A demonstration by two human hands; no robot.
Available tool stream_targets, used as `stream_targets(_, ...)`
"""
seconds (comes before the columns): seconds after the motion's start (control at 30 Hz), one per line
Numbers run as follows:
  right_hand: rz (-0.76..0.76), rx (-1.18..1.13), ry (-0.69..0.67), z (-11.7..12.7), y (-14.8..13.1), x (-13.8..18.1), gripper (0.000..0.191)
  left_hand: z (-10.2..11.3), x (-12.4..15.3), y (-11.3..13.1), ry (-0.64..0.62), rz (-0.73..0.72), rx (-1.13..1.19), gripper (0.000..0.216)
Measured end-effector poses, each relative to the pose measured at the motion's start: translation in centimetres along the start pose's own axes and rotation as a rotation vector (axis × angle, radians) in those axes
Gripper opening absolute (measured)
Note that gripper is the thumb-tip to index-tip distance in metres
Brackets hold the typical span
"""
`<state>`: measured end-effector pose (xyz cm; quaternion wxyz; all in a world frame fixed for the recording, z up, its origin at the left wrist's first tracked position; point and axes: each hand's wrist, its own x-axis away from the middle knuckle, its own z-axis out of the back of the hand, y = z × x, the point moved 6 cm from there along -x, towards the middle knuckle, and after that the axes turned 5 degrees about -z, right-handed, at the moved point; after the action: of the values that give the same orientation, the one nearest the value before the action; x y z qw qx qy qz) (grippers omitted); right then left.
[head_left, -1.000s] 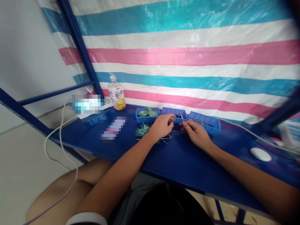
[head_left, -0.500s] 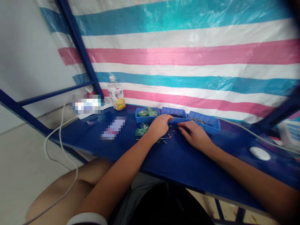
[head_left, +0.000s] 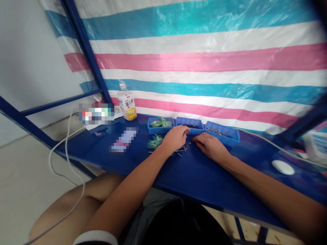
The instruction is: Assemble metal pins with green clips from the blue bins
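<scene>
My left hand (head_left: 175, 139) is in front of the middle blue bin (head_left: 189, 123), which holds small black parts (head_left: 192, 126). Its fingers are curled together, and what they hold, if anything, is hidden. To its right, my right hand (head_left: 213, 146) is low over the table, thumb and fingers drawn together; I cannot make out anything between them. Thin metal pins (head_left: 186, 148) lie scattered between and below the hands. Beside my left wrist are small green packets (head_left: 154, 141). More green packets fill the left bin (head_left: 160, 129), and metal pieces lie in the right bin (head_left: 231, 137).
On the blue table (head_left: 199, 180), a drink bottle (head_left: 127, 103) stands behind at left, near a blurred-out flat item (head_left: 124, 140). A white oval object (head_left: 283, 167) sits at right. White cables (head_left: 66, 143) hang over the left edge. A striped sheet (head_left: 191, 61) backs the table.
My right hand has shifted slightly left, and its thumb has closed toward its fingers. My left fingers have curled a little further down. The bins stay in place.
</scene>
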<state>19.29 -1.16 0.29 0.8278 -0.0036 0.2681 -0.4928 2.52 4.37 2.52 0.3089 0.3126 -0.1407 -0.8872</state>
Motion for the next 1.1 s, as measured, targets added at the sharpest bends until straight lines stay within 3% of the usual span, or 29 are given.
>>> stream_targets(0.23, -0.149, -0.069, 0.108, 0.3, 0.9, -0.1, 0.022, 0.0, -0.2, 0.9, -0.001, -0.094, 0.010, 0.027)
stream_targets(0.43, -0.259, -0.313, 0.227, 1.1, 1.3, 0.1, 0.035, 0.1, -0.2, 1.3, -0.023, -0.049, 0.056, 0.030)
stream_targets(0.6, -0.350, -0.457, 0.249, 1.0, 1.8, 0.7, 0.018, -0.2, 0.1, 1.5, -0.063, -0.033, 0.176, 0.039)
stream_targets(0.77, -0.445, -0.594, 0.247, 0.4, 2.5, 1.2, 0.038, -0.3, -0.2, 1.8, -0.068, -0.045, 0.351, 0.027)
stream_targets(0.87, -0.457, -0.585, 0.227, 0.4, 2.5, 1.2, 0.041, 0.0, -0.5, 1.8, -0.039, -0.026, 0.366, 0.019)
stream_targets(1.1, -0.370, -0.456, 0.196, 0.8, 1.4, 1.0, 0.022, 0.3, -0.5, 1.5, 0.009, 0.004, 0.357, 0.017)
